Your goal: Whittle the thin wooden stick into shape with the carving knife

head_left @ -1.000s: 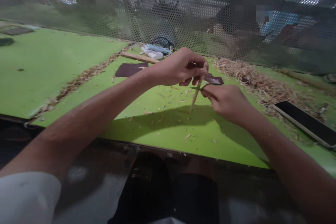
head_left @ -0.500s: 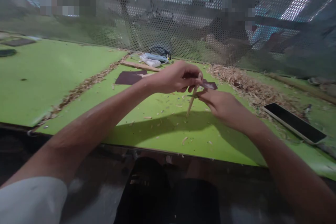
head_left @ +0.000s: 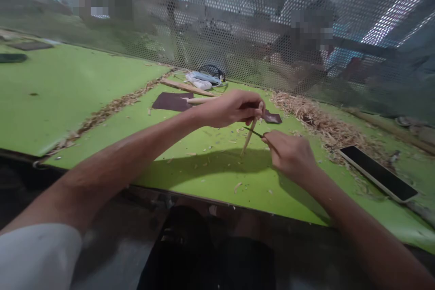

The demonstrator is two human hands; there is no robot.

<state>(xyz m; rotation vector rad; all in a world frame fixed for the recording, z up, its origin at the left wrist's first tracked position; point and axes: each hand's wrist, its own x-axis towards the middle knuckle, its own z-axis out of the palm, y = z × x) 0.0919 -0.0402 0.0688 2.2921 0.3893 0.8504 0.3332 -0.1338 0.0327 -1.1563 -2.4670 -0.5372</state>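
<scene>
My left hand (head_left: 238, 108) grips the top of a thin pale wooden stick (head_left: 249, 137), which stands tilted with its lower end down at the green tabletop (head_left: 190, 138). My right hand (head_left: 288, 152) is closed around a small dark knife (head_left: 254, 132); its handle is hidden in the fingers. The narrow blade points left and crosses the stick around its middle. Behind the left hand lies a small brown piece of sandpaper (head_left: 272, 118). Small wood chips are scattered under both hands.
A phone (head_left: 379, 172) lies at the right beside a heap of wood shavings (head_left: 319, 113). Left of centre are a sandpaper sheet (head_left: 171, 101), wooden sticks (head_left: 185, 87) and a cable bundle (head_left: 205, 79). A perforated metal screen (head_left: 238, 45) stands behind, with people beyond it.
My right hand has moved down along the stick with the knife, and more of the blade shows. My left hand keeps its hold on the stick's top. The view has shifted slightly.
</scene>
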